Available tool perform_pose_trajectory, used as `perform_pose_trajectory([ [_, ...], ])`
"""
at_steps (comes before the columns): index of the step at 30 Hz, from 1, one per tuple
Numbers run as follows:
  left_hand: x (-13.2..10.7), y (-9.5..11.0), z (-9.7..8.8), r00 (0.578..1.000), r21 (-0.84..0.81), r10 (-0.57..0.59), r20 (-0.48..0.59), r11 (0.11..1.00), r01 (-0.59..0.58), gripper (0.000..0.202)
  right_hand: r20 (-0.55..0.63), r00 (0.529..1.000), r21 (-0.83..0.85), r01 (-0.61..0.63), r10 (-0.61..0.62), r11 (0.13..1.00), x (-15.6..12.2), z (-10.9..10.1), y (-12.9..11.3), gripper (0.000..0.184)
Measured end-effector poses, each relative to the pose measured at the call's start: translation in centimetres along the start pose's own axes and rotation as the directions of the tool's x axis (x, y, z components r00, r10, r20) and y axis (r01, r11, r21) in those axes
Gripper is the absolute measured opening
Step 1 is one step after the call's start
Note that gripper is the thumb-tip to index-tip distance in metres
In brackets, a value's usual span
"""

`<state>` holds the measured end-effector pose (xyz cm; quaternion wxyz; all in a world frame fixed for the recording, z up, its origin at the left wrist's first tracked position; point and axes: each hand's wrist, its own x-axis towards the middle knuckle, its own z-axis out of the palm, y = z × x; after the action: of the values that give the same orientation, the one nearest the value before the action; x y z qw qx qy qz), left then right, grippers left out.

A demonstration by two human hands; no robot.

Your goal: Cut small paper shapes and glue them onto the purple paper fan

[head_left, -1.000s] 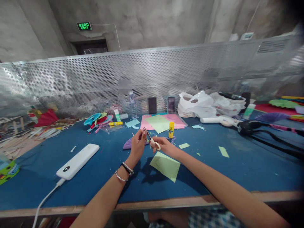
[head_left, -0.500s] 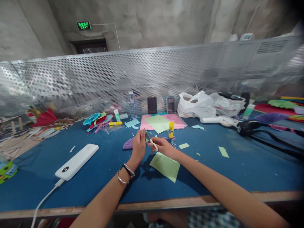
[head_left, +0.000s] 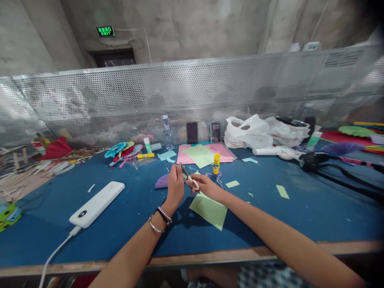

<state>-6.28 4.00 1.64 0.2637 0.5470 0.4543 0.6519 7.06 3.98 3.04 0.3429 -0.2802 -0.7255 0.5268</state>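
Gripping one pair of scissors (head_left: 189, 179), the right hand (head_left: 207, 187) had its fingers curled around the pale handles, blades angled up to the fingertips of the left hand (head_left: 175, 186). And there was that left hand, fingers drawn together; whether it pinched anything, you could not tell. All of this happened above the blue counter (head_left: 129, 228), just beyond one green sheet (head_left: 211, 212). One purple fan (head_left: 161, 182) lay just beside the left hand, partly hidden. Now the count: two yellow glue sticks (head_left: 216, 165), one upright, one lying down; two larger green scraps (head_left: 232, 184), both off to the right; one white power bank (head_left: 97, 205), well apart on the left. And what a small shift from a second earlier! The left hand had turned more edge-on, its fingers closer together, while the green sheet and upright glue stick had stayed put.
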Motion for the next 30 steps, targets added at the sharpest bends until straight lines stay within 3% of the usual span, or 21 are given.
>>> perform_pose_trajectory([
  [13, 0.2, 0.0, -0.2, 0.999, 0.107, 0.044, 0.006, 0.993, -0.044, 0.033, -0.008, 1.0, -0.002, 0.0, 0.0, 1.0, -0.1, 0.3, -0.3, 0.038],
  [23, -0.4, 0.4, -0.2, 0.996, 0.13, 0.086, -0.032, 0.988, -0.081, 0.031, -0.012, 0.993, -0.184, 0.114, -0.118, 0.976, 0.1, 0.6, 1.1, 0.029],
  [30, 0.0, 0.6, -0.6, 0.976, 0.29, 0.18, -0.119, 0.947, -0.139, 0.029, -0.019, 0.98, -0.295, 0.186, -0.2, 0.937, 0.1, 0.8, 1.2, 0.02],
])
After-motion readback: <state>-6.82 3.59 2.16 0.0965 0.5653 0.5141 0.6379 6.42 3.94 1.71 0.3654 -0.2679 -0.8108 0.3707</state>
